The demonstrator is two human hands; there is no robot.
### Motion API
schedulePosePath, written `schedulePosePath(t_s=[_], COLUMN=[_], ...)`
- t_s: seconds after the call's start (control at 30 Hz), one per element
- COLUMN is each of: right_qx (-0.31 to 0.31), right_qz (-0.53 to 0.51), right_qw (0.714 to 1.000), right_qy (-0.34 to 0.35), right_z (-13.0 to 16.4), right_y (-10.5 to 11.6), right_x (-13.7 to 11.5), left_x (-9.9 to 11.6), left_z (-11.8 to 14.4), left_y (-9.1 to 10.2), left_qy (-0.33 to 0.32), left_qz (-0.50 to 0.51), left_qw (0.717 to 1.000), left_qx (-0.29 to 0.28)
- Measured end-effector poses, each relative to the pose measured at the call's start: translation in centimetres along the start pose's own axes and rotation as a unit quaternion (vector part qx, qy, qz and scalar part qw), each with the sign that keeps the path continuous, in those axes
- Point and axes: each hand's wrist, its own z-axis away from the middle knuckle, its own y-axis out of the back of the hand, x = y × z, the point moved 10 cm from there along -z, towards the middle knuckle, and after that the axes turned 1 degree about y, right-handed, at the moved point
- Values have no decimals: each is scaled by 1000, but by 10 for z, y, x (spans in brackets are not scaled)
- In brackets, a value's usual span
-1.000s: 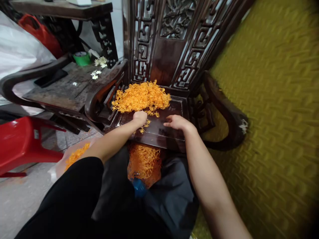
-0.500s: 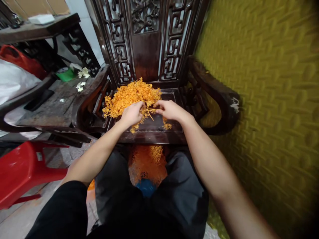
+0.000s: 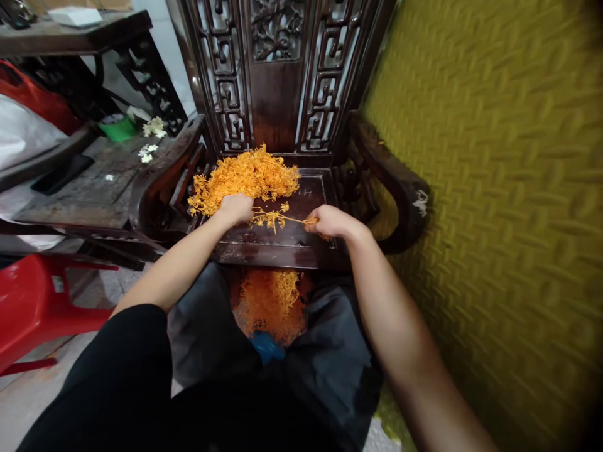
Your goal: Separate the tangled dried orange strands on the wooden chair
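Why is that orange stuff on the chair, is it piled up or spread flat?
Piled up: the orange strands sit heaped on the chair seat.

Hands drawn apart since half a second ago: right hand (image 3: 330,221) shifted rightward, left hand (image 3: 237,208) at the orange pile (image 3: 245,176). Thin orange sprig (image 3: 277,218) now stretched between them.

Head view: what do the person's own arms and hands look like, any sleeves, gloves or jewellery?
Both forearms are bare. The left hand and right hand wear no gloves, and no rings, watch or bracelet show. A black sleeve covers the left upper arm; the right arm is uncovered as far as the picture shows.
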Motion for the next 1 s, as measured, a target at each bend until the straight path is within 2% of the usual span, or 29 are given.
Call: schedulePosePath(t_s=[0.07, 0.13, 0.2, 0.37, 0.5, 0.53, 0.6, 0.67, 0.7, 0.73, 0.8, 0.9, 1.0], right_qx=[-23, -31, -9, 109, 261, 301, 351, 344, 328, 315, 302, 304, 328], right_qz=[-135, -256, -300, -241, -151, -128, -113, -150, -175, -197, -231, -251, -185], right_qw=[990, 964, 952, 960, 948, 940, 924, 922, 923, 922, 917, 913, 920], right_qy=[41, 59, 62, 96, 101, 98, 95, 95, 100, 107, 120, 104, 105], right_z=[9, 16, 21, 24, 19, 18, 13, 2, -4, -10, -18, -27, -31], right_y=[-8, -12, -9, 10, 34, 40, 49, 47, 43, 39, 31, 22, 23], right_x=[-9, -12, -7, -1, -6, -11, -22, -36, -44, -52, -67, -74, -80], left_x=[0, 2, 7, 23, 26, 27, 34, 38, 39, 40, 44, 45, 45], left_z=[-3, -3, 0, 5, 9, 11, 18, 35, 44, 49, 48, 41, 44], left_y=[-5, -14, -23, -36, -38, -30, 2, 42, 57, 64, 64, 52, 45], left_qy=[-4, -21, -47, -102, -115, -126, -170, -220, -239, -249, -243, -217, -234], left_qz=[0, -1, -1, 1, 17, 36, 109, 213, 263, 304, 366, 402, 379], left_qw=[1000, 998, 995, 987, 984, 985, 979, 938, 910, 889, 870, 872, 880], left_qx=[-26, -60, -93, -123, -137, -112, 8, 161, 214, 237, 224, 179, 165])
